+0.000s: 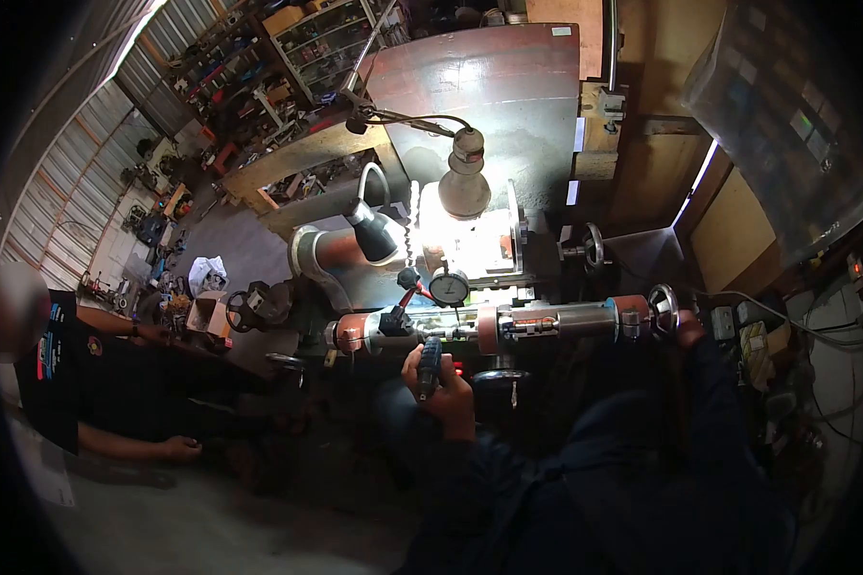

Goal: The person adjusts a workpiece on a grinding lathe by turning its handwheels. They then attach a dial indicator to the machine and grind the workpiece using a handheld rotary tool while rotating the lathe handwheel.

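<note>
My left hand point(448, 398) is closed around a small dark blue-and-black tool point(430, 368), held just in front of a lathe-like machine's horizontal spindle. Its exact kind I cannot make out. At the spindle's right end, my right hand point(689, 332) is at the rim of a metal handwheel point(663, 311); its fingers are partly in shadow. A round dial gauge point(449, 287) stands over the spindle, near a black clamp with a red arm point(409, 292). A reddish collar point(488, 331) sits mid-spindle. Below it is a second handwheel point(501, 377).
A bright lamp point(465, 187) and a black lamp point(376, 233) hang over the machine. Another handwheel point(594, 247) stands behind at right. At the left, another person point(96, 364) in dark clothes stands nearby. Cluttered shelves point(326, 48) and a cardboard box point(209, 318) are farther back.
</note>
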A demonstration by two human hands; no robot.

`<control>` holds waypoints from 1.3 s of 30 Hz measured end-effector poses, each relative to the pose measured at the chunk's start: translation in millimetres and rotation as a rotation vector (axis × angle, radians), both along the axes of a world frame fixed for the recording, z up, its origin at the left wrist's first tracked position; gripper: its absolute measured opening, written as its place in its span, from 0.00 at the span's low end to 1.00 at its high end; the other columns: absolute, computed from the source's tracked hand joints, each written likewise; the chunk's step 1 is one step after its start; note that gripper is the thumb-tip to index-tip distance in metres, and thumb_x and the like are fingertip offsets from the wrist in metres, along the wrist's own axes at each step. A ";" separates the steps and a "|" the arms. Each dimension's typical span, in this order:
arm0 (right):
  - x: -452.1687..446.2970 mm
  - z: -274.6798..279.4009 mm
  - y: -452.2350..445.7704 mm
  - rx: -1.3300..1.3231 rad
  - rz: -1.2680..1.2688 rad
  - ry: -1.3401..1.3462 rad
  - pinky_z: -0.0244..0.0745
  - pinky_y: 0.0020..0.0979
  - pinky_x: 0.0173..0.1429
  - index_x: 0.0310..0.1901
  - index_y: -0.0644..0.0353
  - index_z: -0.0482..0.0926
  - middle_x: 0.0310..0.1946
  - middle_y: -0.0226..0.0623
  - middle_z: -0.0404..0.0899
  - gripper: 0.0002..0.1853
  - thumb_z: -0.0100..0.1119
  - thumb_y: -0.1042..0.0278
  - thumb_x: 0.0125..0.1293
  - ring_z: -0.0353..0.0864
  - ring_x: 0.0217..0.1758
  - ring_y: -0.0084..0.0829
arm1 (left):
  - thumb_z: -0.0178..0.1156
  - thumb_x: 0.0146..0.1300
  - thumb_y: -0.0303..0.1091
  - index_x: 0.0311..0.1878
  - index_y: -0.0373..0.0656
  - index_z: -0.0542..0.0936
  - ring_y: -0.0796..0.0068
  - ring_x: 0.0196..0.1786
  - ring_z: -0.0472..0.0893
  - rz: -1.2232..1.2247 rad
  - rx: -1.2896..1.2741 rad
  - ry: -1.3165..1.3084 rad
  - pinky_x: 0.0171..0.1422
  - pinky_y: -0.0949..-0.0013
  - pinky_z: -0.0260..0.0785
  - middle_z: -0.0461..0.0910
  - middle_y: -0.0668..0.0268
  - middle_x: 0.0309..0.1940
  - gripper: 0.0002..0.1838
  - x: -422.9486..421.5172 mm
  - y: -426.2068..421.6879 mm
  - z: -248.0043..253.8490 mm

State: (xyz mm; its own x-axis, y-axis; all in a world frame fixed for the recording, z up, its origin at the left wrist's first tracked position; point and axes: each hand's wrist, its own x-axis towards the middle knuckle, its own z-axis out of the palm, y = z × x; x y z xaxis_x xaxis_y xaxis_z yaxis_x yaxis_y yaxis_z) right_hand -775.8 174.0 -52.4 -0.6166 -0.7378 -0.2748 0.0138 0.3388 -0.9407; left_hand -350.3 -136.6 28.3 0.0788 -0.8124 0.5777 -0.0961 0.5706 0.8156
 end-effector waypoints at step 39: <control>38.4 36.5 -37.7 -0.281 -0.264 -0.152 0.76 0.28 0.39 0.42 0.55 0.82 0.34 0.24 0.81 0.08 0.62 0.61 0.71 0.79 0.35 0.22 | 0.69 0.66 0.36 0.57 0.38 0.73 0.54 0.55 0.80 0.030 -0.231 -0.087 0.64 0.54 0.72 0.80 0.54 0.53 0.22 -1.4 7.9 8.1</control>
